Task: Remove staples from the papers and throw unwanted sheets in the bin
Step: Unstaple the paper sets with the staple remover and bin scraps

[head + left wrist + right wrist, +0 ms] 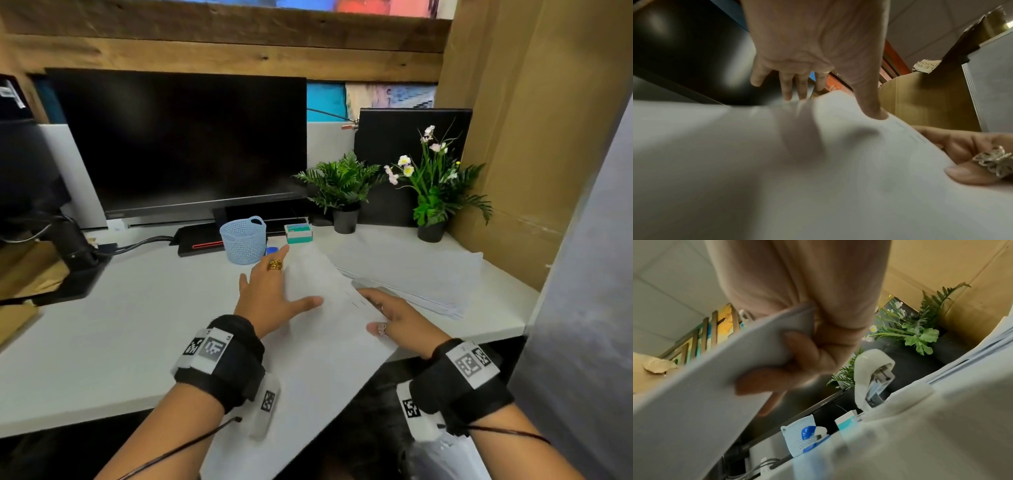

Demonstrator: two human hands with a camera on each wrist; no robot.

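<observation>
Sheet (318, 342) lies across the near edge of the counter (102, 342), overhanging it. Left hand (270, 294) presses flat, fingers spread; right hand (394, 318) pinches the right edge. Likely light, limp and easily creased: best held by the edges, beside the stack (411, 274).

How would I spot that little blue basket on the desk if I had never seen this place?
Start at the big dark monitor at the back of the white desk. Just below its right corner stands the basket, left of a small teal and white box. It alone is pale blue, round and perforated, with a loop handle on its rim.
</observation>
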